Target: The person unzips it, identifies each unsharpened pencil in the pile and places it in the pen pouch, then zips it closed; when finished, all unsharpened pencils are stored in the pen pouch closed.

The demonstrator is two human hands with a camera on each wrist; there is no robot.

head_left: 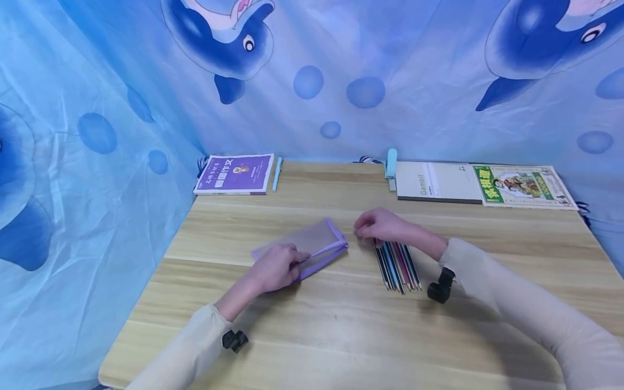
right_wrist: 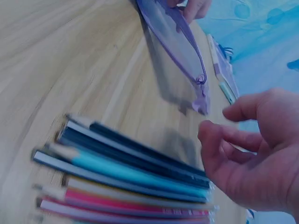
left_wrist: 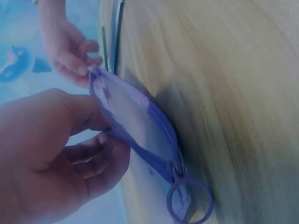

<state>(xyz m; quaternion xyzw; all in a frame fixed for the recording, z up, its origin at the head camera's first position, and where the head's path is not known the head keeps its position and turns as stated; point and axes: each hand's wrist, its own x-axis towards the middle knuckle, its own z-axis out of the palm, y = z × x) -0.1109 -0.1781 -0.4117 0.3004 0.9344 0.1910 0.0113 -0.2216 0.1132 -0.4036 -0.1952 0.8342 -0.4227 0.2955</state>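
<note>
- Nearest, the pencils (right_wrist: pixel 140 176) lie side by side on the wooden table (head_left: pixel 336 341), sharpened tips toward the person and blunt ends by the right hand. Lifting them by the blunt ends would keep the points clear of the fingers.
- Left of them, the left hand (head_left: pixel 275 268) pinches one edge of the pouch between thumb and curled fingers. That grip looks best kept light but steady, so that the soft wall neither slips nor folds in.
- The purple-edged pouch (head_left: pixel 312 241) sits tilted in front of the left hand, its long mouth gaping. Drawing the gripped edge away from the other would keep the gap wide; the ring (left_wrist: pixel 210 200) at one end should hang clear of it.
- A little farther, the right hand (head_left: pixel 382 225) hovers by the blunt ends, fingers loosely bent, thumb and forefinger slightly apart, nothing seen between them. It is near the pouch's far corner; a pinch there would steady the mouth from both ends.
- At the back, the purple book (head_left: pixel 236 173), light-blue pen (head_left: pixel 277 174), turquoise tool (head_left: pixel 391 162), notebook (head_left: pixel 453 181) and green-titled booklet (head_left: pixel 524 187) stand well apart from the work, leaving the elbows room.
</note>
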